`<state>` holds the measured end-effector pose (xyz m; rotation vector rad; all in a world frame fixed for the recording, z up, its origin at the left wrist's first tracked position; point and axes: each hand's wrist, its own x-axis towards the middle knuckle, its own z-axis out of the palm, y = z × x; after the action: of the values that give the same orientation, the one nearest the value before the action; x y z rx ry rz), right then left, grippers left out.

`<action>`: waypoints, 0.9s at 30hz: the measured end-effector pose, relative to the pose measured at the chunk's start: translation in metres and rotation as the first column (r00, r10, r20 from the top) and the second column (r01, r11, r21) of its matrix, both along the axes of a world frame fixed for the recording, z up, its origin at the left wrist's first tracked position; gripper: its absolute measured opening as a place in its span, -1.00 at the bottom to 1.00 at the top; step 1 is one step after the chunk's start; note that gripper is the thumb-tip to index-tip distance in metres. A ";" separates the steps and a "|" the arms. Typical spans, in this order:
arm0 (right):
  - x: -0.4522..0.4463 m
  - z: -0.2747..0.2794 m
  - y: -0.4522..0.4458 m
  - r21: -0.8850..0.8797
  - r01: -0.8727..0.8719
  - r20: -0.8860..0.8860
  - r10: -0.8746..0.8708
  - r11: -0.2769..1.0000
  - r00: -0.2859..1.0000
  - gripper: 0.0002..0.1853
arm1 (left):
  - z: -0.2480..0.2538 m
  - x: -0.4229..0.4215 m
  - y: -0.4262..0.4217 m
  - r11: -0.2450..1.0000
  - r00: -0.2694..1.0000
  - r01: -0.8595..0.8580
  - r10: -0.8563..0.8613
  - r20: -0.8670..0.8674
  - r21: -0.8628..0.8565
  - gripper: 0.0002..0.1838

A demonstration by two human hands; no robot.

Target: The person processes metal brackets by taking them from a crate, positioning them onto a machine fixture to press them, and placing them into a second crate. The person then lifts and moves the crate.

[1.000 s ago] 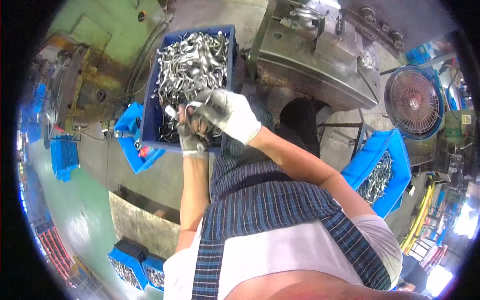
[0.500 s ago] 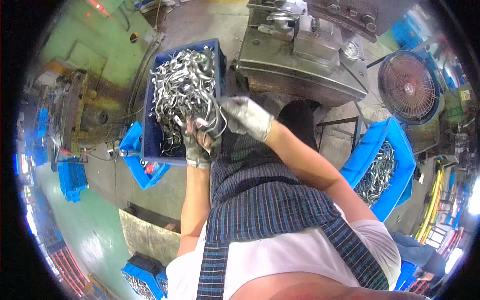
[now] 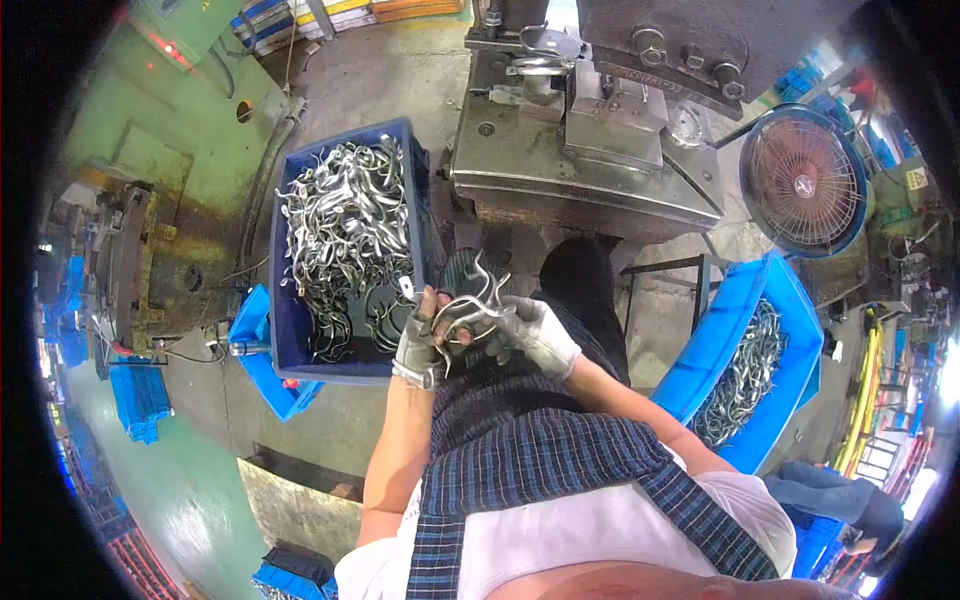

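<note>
Both my hands are gloved and close together in front of my lap. My left hand (image 3: 424, 338) is closed around some curved shiny metal pieces (image 3: 462, 312), its bare fingertips showing. From the other side, my right hand (image 3: 528, 332) grips the same small bunch, whose bent ends stick up between the hands. Left of them stands a dark blue crate (image 3: 283, 330), heaped with many similar curved metal pieces (image 3: 350, 205). The crate's floor shows near its front right corner.
A steel press (image 3: 590, 150) with a die block stands ahead. To the right are a round fan (image 3: 805, 180) and a tilted light-blue bin (image 3: 700, 350) of metal pieces. A smaller blue bin (image 3: 290, 395) sits left, below the crate. Another person (image 3: 850, 500) is at lower right.
My hands have drawn back from the crate toward my lap, bringing curved metal pieces out between them. The view has shifted, so the crate and press appear slightly farther left.
</note>
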<state>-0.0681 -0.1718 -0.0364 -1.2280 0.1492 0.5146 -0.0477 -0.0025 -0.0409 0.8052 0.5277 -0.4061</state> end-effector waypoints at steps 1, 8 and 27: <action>-0.002 0.003 -0.001 0.075 0.040 -0.044 -0.037 0.996 0.998 -0.66 | -0.011 0.002 -0.003 0.998 0.999 -0.014 0.012 -0.034 -0.056 -0.63; -0.007 0.016 -0.008 0.230 0.032 -0.050 -0.021 0.973 0.999 -0.75 | -0.011 -0.013 -0.023 0.987 1.000 0.013 -0.015 -0.010 -0.161 -0.61; -0.048 0.023 -0.108 -0.182 0.415 -0.212 -0.448 0.891 0.869 -0.74 | 0.000 -0.003 0.021 0.920 0.952 0.168 -0.245 0.185 0.354 -0.82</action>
<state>-0.1164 -0.2798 -0.0131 -1.2058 0.6691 0.2641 -0.0504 0.0190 -0.0408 1.2281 0.3000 -0.4192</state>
